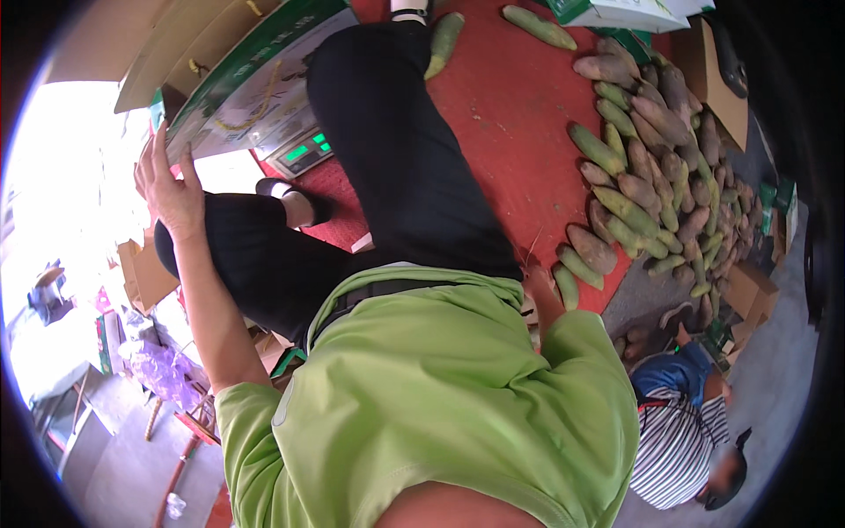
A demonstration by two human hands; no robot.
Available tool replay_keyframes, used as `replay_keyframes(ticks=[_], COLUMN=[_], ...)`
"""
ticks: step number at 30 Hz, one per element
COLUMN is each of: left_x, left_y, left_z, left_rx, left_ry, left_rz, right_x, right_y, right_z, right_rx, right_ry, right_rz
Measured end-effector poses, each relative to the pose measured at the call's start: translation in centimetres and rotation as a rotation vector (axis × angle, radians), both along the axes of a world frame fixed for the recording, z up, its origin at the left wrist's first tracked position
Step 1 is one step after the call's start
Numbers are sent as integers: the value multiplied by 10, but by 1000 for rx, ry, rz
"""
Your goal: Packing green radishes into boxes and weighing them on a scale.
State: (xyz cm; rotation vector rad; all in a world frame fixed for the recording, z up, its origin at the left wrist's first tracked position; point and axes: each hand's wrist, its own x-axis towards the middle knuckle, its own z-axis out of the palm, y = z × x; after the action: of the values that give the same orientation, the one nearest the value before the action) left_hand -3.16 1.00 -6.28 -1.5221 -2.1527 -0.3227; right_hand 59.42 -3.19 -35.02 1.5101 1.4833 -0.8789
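The left hand (179,198) sits toward ten o'clock, fingers spread and thumb apart, closed around nothing; it meets the near corner of a large white-and-green carton (255,99) at eleven o'clock, perhaps to steady it, though firm contact is hard to confirm. The carton seems to stand on a scale (306,152) – likely so that its weight bears on the platform – with the lit display poking out toward the person. At three o'clock the right hand (539,285) is mostly hidden beside the shirt (440,370), so I cannot tell whether it grasps anything; a green root (566,287) lies just beside it. Around two o'clock the roots form a heap (656,176), probably massed there to stay within reach. Counted: one carton at the left hand, one scale, two loose roots (539,27) at twelve and one o'clock on the red mat (493,132), one co-worker (673,440) at four o'clock; the heap overlaps too much to count.
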Motion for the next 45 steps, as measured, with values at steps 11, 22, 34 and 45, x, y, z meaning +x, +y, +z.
replay_keyframes(ticks=[11, 22, 34, 45], left_x=[4, 1, -4, -1], left_y=[5, 0, -1, 0], left_z=[2, 4, 6, 9], left_rx=[38, 19, 90, 101], left_ry=[-23, -46, -68, -126], left_rz=[21, 37, 89, 104], right_x=[9, 22, -135, -346], right_y=[-2, 70, 218, 351], right_z=[-13, 2, 188, 425], right_rx=[225, 572, 810, -141], right_ry=[83, 680, 1315, 2415], right_rz=[-63, -1235, -1198, -340])
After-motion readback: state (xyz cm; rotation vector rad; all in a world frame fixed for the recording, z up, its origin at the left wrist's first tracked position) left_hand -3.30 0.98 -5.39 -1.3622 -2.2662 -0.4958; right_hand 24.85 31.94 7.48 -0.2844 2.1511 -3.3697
